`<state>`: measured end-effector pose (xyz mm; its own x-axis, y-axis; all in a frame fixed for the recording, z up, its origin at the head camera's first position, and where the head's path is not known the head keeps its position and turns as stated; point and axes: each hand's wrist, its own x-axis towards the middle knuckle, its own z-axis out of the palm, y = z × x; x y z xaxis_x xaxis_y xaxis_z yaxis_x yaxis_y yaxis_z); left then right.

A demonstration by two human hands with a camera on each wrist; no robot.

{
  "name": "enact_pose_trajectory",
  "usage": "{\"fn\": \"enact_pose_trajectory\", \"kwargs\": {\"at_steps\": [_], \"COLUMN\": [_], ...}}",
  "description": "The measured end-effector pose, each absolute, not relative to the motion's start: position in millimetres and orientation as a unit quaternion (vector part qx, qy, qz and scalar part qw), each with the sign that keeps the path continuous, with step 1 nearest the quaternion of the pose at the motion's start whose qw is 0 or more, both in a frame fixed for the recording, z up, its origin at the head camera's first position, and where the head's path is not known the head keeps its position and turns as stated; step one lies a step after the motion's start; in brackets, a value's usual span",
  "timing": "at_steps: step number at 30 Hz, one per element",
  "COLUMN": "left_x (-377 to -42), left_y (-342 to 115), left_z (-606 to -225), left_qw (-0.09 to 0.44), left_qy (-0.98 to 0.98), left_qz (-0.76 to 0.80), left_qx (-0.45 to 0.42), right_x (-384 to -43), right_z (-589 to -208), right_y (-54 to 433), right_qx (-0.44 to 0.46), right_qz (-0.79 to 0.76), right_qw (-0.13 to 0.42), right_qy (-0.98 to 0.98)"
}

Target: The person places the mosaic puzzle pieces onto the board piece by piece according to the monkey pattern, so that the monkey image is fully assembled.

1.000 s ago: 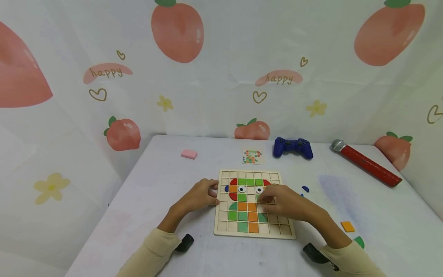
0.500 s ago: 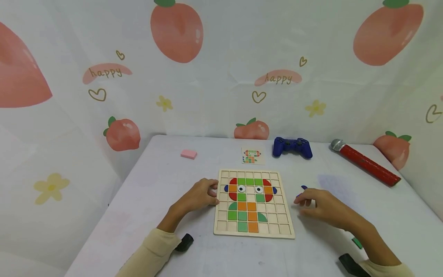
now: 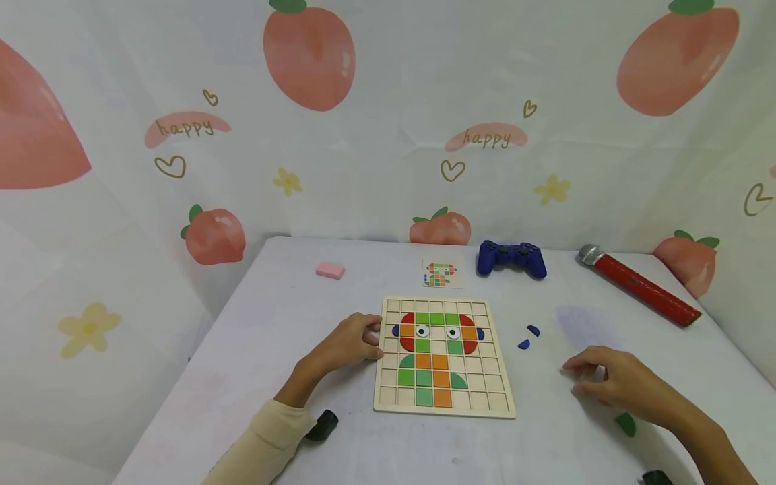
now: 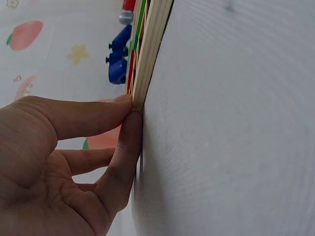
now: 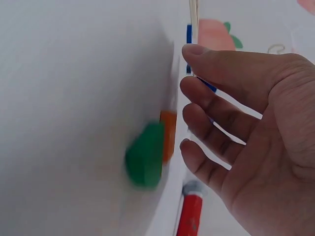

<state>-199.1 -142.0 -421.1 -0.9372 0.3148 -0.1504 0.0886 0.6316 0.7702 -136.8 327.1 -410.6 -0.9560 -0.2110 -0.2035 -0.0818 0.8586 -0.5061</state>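
A wooden grid board [image 3: 494, 377] lies flat on the table, bearing a figure of red, green, orange and blue pieces with two eye pieces. At its left edge rests my left hand [image 3: 348, 342], the thumb and a finger touching the rim without wrapping it. My right hand [image 3: 624, 380] hovers right of the board, fingers loosely bent and nothing between them. Close to it are a green rounded piece [image 3: 626, 424] and, in the right wrist view, an orange square [image 5: 168, 135], which the hand hides from the head view. Two blue half-round pieces [image 3: 533, 331] lie beside the board.
Behind the board is a card [image 3: 442, 274] printed with a similar coloured figure. A pink block [image 3: 330, 270] sits at the back left. A blue game controller [image 3: 512, 259] and a red microphone [image 3: 642, 286] lie towards the back right, before a patterned cloth.
My right hand has left the board and travelled right, past the blue pieces, towards the green piece. The board's right-hand pieces are now uncovered. My left hand has stayed put.
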Motion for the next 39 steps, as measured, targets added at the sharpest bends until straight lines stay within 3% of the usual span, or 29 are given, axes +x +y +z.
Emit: {"fn": "enact_pose_trajectory", "kwargs": {"at_steps": [25,39], "left_x": [-198,-200], "left_y": [-143,-143], "left_z": [-422,-422], "left_qw": [0.137,0.138], "left_qy": [0.891,0.893], "left_qz": [0.416,0.412], "left_qx": [0.117,0.119], "right_x": [-119,-109], "right_z": [-419,-425], "right_y": [377,391], "right_qx": [-0.036,-0.061], "right_qz": [-0.216,-0.225], "right_qw": [0.121,0.051], "right_qy": [0.968,0.971]}}
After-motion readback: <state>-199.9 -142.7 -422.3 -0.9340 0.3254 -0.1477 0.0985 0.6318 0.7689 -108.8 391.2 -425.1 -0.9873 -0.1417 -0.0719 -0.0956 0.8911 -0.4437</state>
